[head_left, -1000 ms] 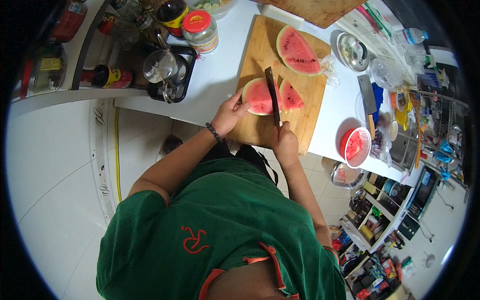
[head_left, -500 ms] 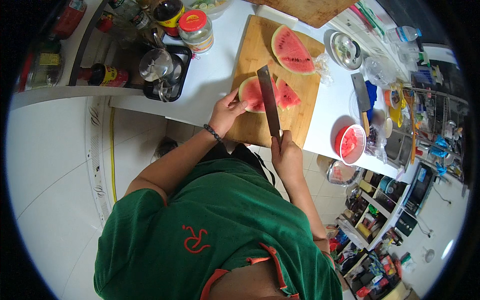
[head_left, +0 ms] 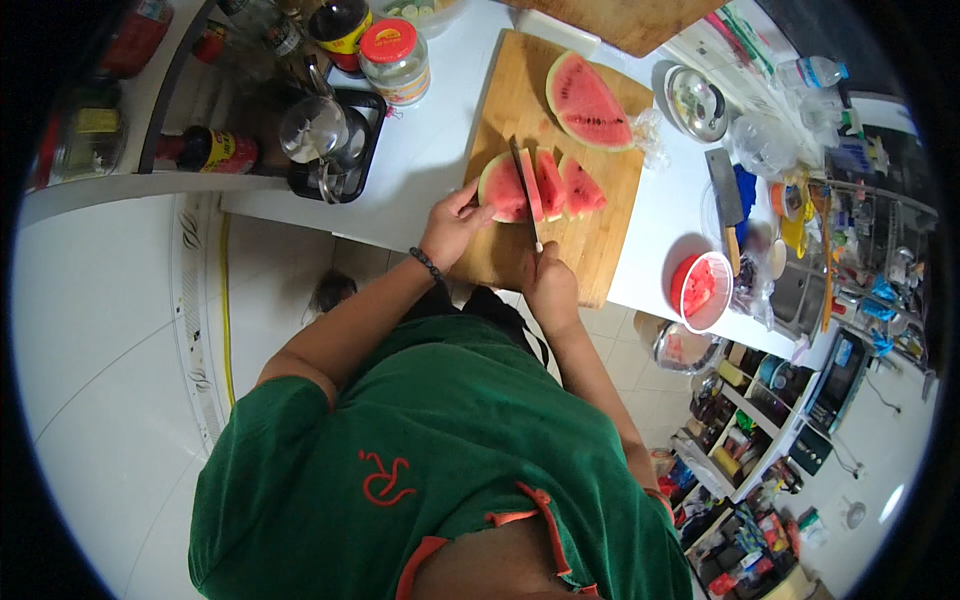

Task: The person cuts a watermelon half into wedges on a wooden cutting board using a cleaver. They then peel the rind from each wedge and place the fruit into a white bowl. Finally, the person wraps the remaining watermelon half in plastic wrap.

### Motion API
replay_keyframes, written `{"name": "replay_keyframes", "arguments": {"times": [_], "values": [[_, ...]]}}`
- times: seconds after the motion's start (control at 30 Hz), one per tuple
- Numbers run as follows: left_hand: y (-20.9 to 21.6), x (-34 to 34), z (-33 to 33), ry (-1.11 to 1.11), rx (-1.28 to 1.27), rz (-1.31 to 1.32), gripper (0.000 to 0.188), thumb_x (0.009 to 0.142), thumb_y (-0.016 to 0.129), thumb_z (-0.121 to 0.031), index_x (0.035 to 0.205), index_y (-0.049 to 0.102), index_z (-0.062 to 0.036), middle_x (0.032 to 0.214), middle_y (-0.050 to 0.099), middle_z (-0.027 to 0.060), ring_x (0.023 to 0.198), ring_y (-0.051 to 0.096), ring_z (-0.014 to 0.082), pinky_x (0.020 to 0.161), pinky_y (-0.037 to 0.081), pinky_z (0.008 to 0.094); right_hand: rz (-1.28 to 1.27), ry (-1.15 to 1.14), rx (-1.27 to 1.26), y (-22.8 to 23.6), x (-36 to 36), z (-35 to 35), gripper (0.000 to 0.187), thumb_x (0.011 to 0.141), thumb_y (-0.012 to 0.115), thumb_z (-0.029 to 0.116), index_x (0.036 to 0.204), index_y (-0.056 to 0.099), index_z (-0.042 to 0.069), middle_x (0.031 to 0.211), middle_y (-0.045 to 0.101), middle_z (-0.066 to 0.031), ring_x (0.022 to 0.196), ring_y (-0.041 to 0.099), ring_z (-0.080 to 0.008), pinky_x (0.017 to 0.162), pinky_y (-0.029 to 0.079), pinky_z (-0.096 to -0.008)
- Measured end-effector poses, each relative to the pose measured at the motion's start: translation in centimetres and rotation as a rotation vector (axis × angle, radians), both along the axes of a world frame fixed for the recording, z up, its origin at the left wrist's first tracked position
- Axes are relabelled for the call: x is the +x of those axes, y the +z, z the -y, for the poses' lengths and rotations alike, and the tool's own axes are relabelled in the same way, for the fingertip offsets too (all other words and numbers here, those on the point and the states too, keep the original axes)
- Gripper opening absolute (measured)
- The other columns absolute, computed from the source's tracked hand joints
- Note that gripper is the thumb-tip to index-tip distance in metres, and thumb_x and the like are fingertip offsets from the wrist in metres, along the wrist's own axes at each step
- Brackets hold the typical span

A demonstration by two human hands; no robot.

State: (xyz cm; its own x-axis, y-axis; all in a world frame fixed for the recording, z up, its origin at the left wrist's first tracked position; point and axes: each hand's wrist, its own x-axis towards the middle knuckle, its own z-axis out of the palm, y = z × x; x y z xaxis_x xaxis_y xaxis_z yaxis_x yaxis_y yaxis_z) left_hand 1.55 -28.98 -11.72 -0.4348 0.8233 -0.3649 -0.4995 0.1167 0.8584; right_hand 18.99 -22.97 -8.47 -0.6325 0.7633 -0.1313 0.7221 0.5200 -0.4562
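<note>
It's a narrow, crowded kitchen, and from where I stand the white counter (head_left: 440,130) runs across the far side of the person in green. At its left end sit a black tray (head_left: 372,150) and a jar with a red lid (head_left: 395,62), off the cutting board (head_left: 600,240), which seems to leave the elbows room.

Next comes the left hand (head_left: 455,222), thumb and fingers spread apart yet clamped on the rind end of a watermelon piece (head_left: 503,185). That piece lies on the board's left half; the grip looks meant to stop it sliding, with the fingertips kept left of the blade. The knife (head_left: 523,180) stands on edge across the fruit, though I can't tell how deep it has gone. Its handle is in the right hand (head_left: 550,283), fingers together and curled tight, likely to keep the blade upright.

Just right of the blade lie 2 slices, a narrow slice (head_left: 549,182) and a pointed slice (head_left: 582,188). Beyond them, 1 large wedge (head_left: 590,105) rests at the board's far end, apparently out of the knife's way. Farther right, a tub (head_left: 722,305) holds red chunks (head_left: 697,287), near enough to reach, beside a cleaver (head_left: 725,195).
</note>
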Motion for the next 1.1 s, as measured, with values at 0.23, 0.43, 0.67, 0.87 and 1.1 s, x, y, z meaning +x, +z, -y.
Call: {"name": "replay_keyframes", "arguments": {"times": [0.23,0.43,0.67,0.87,1.1], "values": [[-2.2,-0.7,0.4,0.025,-0.077,-0.016,0.047,0.090,0.061,-0.004,0.134,0.045,0.0006,0.113,0.059,0.0074,0.096,0.059,0.0127,0.085,0.053,0.0272,-0.216,-0.106,-0.114,3.1,1.3,-0.7,0.016,0.089,0.058,0.012,0.092,0.048,0.000,0.064,0.057,-0.0255,0.060,0.059,-0.0438,0.051,0.046,-0.0473],[-1.7,-0.6,0.6,0.054,-0.044,0.009,0.046,0.088,0.063,-0.003,0.132,0.048,0.0013,0.110,0.061,0.0073,0.094,0.059,0.0125,0.085,0.053,0.0263,-0.164,-0.029,-0.127,7.9,0.5,0.5,0.018,0.088,0.059,0.012,0.089,0.045,0.000,0.062,0.057,-0.0248,0.059,0.059,-0.0434,0.050,0.046,-0.0484],[-1.2,0.2,0.1,0.082,-0.004,-0.126,0.043,0.086,0.065,-0.002,0.126,0.051,0.0043,0.106,0.062,0.0073,0.091,0.060,0.0120,0.080,0.052,0.0248,0.001,-0.001,-0.099,6.8,-0.7,1.2,0.020,0.089,0.055,0.014,0.086,0.044,-0.002,0.059,0.057,-0.0250,0.056,0.060,-0.0430,0.051,0.049,-0.0485],[-1.5,0.3,-0.1,0.081,-0.083,-0.123,0.042,0.084,0.067,-0.001,0.123,0.054,0.0055,0.104,0.063,0.0073,0.091,0.060,0.0117,0.080,0.051,0.0245,0.001,0.020,-0.052,1.7,-1.5,-0.2,0.021,0.089,0.055,0.016,0.087,0.045,-0.003,0.061,0.058,-0.0261,0.057,0.060,-0.0434,0.051,0.049,-0.0488],[-3.1,0.0,0.5,0.076,-0.061,-0.182,0.040,0.085,0.065,0.001,0.124,0.056,0.0005,0.100,0.063,0.0065,0.087,0.060,0.0117,0.079,0.052,0.0247,-0.181,-0.063,-0.140,0.2,-0.3,-1.0,0.020,0.089,0.057,0.016,0.089,0.047,-0.002,0.065,0.058,-0.0270,0.062,0.059,-0.0448,0.053,0.046,-0.0498]]}}
